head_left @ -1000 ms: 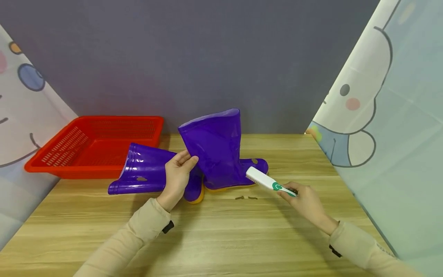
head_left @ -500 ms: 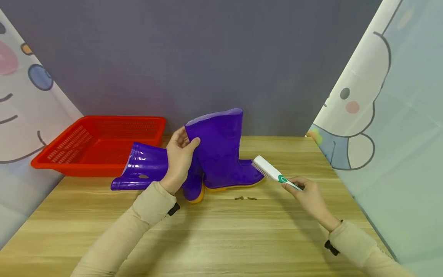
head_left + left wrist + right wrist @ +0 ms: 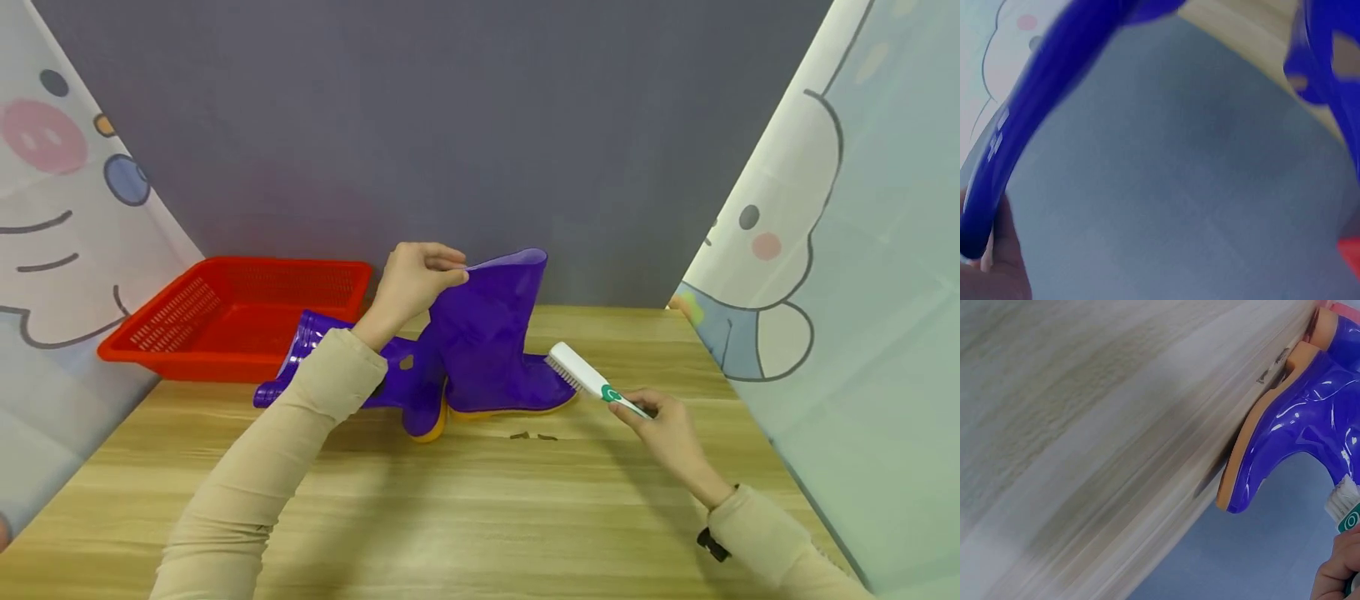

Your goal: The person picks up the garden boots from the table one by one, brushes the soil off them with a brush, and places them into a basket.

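Note:
A purple rain boot (image 3: 487,333) with a yellow sole stands on the wooden table. My left hand (image 3: 412,279) pinches the rim at the top of its shaft; in the left wrist view the rim (image 3: 997,150) passes between thumb and fingers. My right hand (image 3: 671,437) grips the handle of a white and green scrub brush (image 3: 581,371). Its bristles face the boot's toe, and I cannot tell whether they touch. A second purple boot (image 3: 393,387), with a brown patch on it, lies on its side at the left, partly behind my left arm.
At the back left sits a red plastic basket (image 3: 217,367) with slotted walls. Small brown bits (image 3: 520,436) lie on the table (image 3: 510,517) in front of the boots. A grey wall (image 3: 600,150) rises behind, with cartoon-printed sheets (image 3: 885,292) on both sides.
My left hand has moved up from the shaft's side to its top rim. The brush has shifted slightly right and upward along the toe; the brown patch seen there is gone from view.

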`<state>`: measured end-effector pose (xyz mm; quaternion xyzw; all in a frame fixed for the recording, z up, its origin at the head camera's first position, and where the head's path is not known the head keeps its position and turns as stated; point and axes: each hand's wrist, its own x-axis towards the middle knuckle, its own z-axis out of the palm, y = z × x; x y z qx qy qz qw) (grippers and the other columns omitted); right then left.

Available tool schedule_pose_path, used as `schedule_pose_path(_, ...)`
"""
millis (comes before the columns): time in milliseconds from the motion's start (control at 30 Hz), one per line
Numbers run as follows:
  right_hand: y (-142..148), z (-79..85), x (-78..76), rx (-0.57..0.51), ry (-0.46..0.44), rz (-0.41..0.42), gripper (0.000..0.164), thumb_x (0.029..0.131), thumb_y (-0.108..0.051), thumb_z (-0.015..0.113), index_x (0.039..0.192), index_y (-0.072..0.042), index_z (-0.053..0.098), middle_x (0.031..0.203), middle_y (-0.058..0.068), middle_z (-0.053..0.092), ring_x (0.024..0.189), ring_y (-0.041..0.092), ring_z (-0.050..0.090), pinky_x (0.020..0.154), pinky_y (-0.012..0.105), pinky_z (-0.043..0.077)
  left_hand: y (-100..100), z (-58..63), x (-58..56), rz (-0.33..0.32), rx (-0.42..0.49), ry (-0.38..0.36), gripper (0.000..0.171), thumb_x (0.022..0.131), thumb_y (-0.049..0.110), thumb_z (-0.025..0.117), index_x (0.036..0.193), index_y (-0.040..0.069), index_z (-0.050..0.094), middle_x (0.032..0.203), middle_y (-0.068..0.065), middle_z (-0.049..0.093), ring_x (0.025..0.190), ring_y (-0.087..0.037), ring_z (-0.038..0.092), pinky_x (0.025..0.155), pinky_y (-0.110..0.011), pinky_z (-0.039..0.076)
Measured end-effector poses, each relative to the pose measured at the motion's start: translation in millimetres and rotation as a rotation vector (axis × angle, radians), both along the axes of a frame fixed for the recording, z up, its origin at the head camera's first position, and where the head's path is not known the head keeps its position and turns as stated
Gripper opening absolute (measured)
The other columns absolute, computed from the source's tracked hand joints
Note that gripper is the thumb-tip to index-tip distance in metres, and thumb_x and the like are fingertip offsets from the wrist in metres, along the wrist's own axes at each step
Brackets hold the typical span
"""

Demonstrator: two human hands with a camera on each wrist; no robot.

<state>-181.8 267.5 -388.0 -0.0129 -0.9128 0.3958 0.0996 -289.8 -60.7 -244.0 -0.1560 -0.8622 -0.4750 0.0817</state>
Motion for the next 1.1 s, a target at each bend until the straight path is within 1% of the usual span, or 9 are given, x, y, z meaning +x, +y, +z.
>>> schedule_pose_path(100,3,-0.2,0.5,-0.008,0.001,-0.009,0.034,0.083,-0.031,0.067,0.101,-0.002,0.068,0.081,0.009,0.065,0.053,0.007,0.040,0.044,0.023,0.037,7,-3.5,-8.4,-0.018,0.107,-0.008,0.022,0.081,0.018,0.070,0.103,0.012,0.070,0.096,-0.006,0.071,0.092,-0.016,0.065,0.081,-0.032,0.052)
schedule_pose_path(233,5,1.5,0.2,-0.020,0.023,-0.030,0.033,0.084,-0.029,0.067,0.100,-0.001,0.068,0.072,0.008,0.062,0.048,0.007,0.037,0.041,0.022,0.035,14,3.2,-23.5,-0.050,0.171,-0.046,0.021,0.082,0.020,0.069,0.103,0.015,0.070,0.098,-0.003,0.071,0.096,-0.013,0.063,0.087,-0.032,0.049)
schedule_pose_path(367,5,2.5,1.8,-0.026,0.047,-0.048,0.033,0.083,-0.029,0.068,0.100,-0.001,0.068,0.072,0.009,0.063,0.047,0.006,0.037,0.040,0.022,0.034,20,13.6,-40.1,-0.089,0.178,-0.072,0.020,0.083,0.020,0.069,0.103,0.015,0.069,0.098,-0.002,0.070,0.096,-0.012,0.062,0.089,-0.031,0.048)
schedule_pose_path(500,5,0.4,6.5,-0.034,0.039,-0.063,0.033,0.082,-0.028,0.069,0.100,0.000,0.068,0.076,0.011,0.065,0.047,0.006,0.037,0.040,0.022,0.034,22,20.2,-54.5,-0.170,0.158,-0.071,0.020,0.084,0.016,0.067,0.104,0.012,0.068,0.097,-0.003,0.071,0.092,-0.013,0.064,0.087,-0.029,0.050)
schedule_pose_path(667,5,-2.9,12.1,-0.057,0.023,-0.074,0.033,0.083,-0.028,0.068,0.101,0.000,0.067,0.072,0.006,0.061,0.047,0.005,0.034,0.040,0.021,0.033,19,25.3,-68.5,-0.291,0.161,-0.066,0.020,0.082,0.010,0.069,0.102,0.007,0.068,0.091,-0.002,0.071,0.088,-0.015,0.066,0.081,-0.028,0.052)
schedule_pose_path(767,5,-4.2,14.4,-0.072,0.008,-0.074,0.035,0.083,-0.029,0.068,0.102,0.000,0.067,0.073,0.007,0.060,0.048,0.006,0.034,0.041,0.022,0.033,14,24.6,-75.6,-0.327,0.167,-0.060,0.020,0.082,0.008,0.068,0.102,0.006,0.067,0.088,0.000,0.071,0.088,-0.015,0.066,0.079,-0.026,0.052)
schedule_pose_path(833,5,-5.2,15.7,-0.074,-0.005,-0.076,0.035,0.083,-0.029,0.068,0.103,0.000,0.067,0.073,0.008,0.060,0.048,0.006,0.034,0.042,0.022,0.033,11,20.6,-81.1,-0.331,0.175,-0.053,0.021,0.082,0.007,0.068,0.103,0.004,0.067,0.086,0.003,0.071,0.088,-0.014,0.065,0.080,-0.024,0.051)
schedule_pose_path(900,5,-6.7,16.5,-0.073,-0.015,-0.079,0.036,0.083,-0.029,0.068,0.103,0.000,0.067,0.072,0.009,0.058,0.048,0.006,0.034,0.041,0.021,0.033,6,13.2,-86.8,-0.311,0.186,-0.055,0.022,0.083,0.007,0.067,0.105,0.003,0.066,0.085,0.006,0.070,0.089,-0.011,0.065,0.080,-0.022,0.050)
schedule_pose_path(1100,2,-10.1,14.7,-0.068,-0.027,-0.077,0.037,0.082,-0.031,0.069,0.103,-0.001,0.067,0.071,0.004,0.058,0.051,0.007,0.038,0.044,0.021,0.035,-18,-14.5,-99.1,-0.183,0.215,-0.057,0.027,0.086,0.012,0.064,0.111,0.001,0.063,0.091,0.009,0.068,0.095,-0.009,0.060,0.076,-0.020,0.047)
